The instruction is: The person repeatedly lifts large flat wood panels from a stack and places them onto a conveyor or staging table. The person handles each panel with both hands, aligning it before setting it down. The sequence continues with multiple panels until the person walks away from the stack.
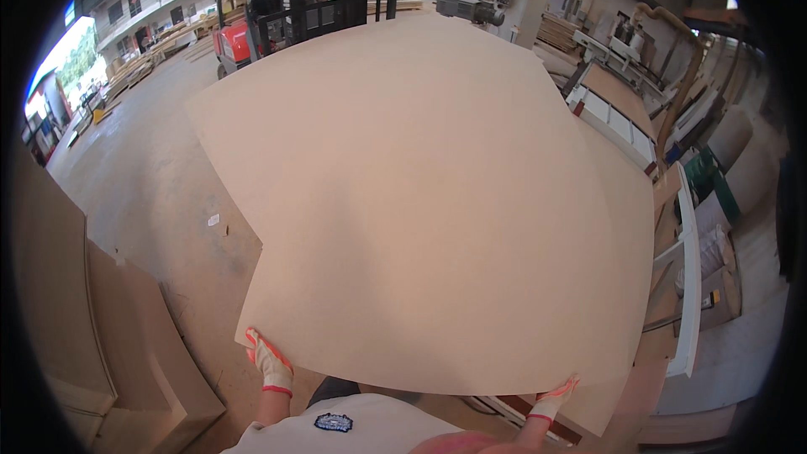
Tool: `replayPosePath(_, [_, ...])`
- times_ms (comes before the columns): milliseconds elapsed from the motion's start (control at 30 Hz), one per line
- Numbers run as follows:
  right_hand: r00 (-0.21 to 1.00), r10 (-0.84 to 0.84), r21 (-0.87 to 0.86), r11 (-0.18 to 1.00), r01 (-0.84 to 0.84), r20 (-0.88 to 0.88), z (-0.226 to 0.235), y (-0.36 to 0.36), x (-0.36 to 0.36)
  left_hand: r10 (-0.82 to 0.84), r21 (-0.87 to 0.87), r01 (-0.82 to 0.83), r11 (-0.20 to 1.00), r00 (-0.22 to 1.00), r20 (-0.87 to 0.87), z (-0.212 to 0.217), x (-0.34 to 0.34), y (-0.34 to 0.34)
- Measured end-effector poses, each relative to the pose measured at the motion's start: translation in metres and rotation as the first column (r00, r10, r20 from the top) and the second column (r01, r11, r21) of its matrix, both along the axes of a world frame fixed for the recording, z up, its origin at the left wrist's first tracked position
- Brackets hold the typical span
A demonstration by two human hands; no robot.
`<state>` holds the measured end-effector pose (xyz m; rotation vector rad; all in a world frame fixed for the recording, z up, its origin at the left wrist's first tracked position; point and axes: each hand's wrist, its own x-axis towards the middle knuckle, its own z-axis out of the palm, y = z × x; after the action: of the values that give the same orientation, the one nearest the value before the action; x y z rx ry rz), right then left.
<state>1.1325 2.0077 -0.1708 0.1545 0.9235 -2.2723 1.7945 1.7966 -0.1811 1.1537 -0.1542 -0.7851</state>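
A large tan board, thin and smooth, fills the middle of the view. My left hand, in a white glove with orange-red on the fingers, grips its near left corner. At the near right edge my right hand, gloved the same way, holds the board, with the fingertips on the upper face and the rest of the grip partly hidden. Part of another tan sheet shows beneath the near right corner. A step in the outline on the left suggests overlapping sheets.
A red forklift with a black mast stands beyond the board. On the right are a white-framed machine table and a white rail. Tan panels stand at lower left. A scrap of paper lies on the concrete floor.
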Motion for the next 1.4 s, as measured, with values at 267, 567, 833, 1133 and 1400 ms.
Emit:
replayPosePath(267, [0.989, -0.095, 0.158, 0.981, 0.112, -0.109, -0.028, 0.040, 0.056, -0.076, 0.065, 0.074, 0.995, 0.997, 0.029, 0.019, 0.057, -0.009])
replayPosePath(567, [0.966, -0.043, 0.066, 0.997, 0.027, 0.256, -0.049, 0.000, 0.258, -0.204, 0.090, 0.195, 0.977, 0.973, 0.109, 0.085, 0.131, -0.084])
replayPosePath(833, [0.681, 0.078, -0.009, 0.994, -0.105, 0.728, -0.081, -0.060, 0.380, -0.543, -0.282, 0.508, 0.814, 0.838, -0.057, 0.073, 0.170, -0.094])
replayPosePath(1133, [0.545, -0.038, 0.136, 0.981, -0.141, 0.838, -0.124, -0.044, 0.377, -0.626, -0.265, 0.590, 0.763, 0.776, -0.077, 0.094, 0.145, -0.092])
replayPosePath(1400, [0.587, -0.248, 0.384, 0.916, -0.116, 0.771, -0.103, 0.018, 0.298, -0.761, -0.189, 0.746, 0.638, 0.648, -0.013, 0.118, 0.040, -0.072])
